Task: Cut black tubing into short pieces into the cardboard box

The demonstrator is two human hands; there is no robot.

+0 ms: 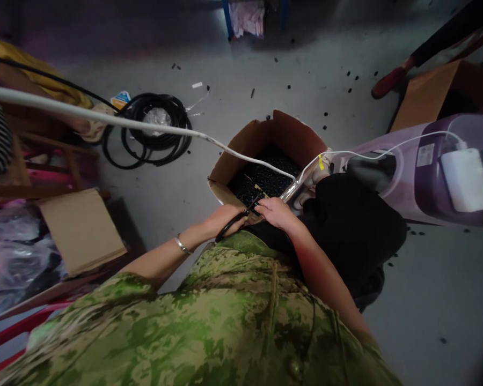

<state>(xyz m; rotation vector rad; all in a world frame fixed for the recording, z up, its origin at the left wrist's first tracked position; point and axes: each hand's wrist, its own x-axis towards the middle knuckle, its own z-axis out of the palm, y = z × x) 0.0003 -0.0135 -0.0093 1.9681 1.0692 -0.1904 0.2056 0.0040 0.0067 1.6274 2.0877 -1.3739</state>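
Note:
My left hand [224,219] is closed round the black handles of a pair of scissors [237,220], whose blades point toward my right hand. My right hand [276,212] is closed on the end of a white cable [153,124] that runs in from the far left. Both hands sit above the near edge of an open cardboard box [293,136] filled with small black pieces [265,171]. A metal bracelet [181,245] is on my left wrist.
A coil of black cable [153,134] lies on the grey floor at the left. Flat cardboard [80,228] and plastic bags are at the near left. A purple machine [426,166] with a white adapter [466,179] stands at the right. Another person's red shoe [388,81] and a second box [434,94] are at the far right.

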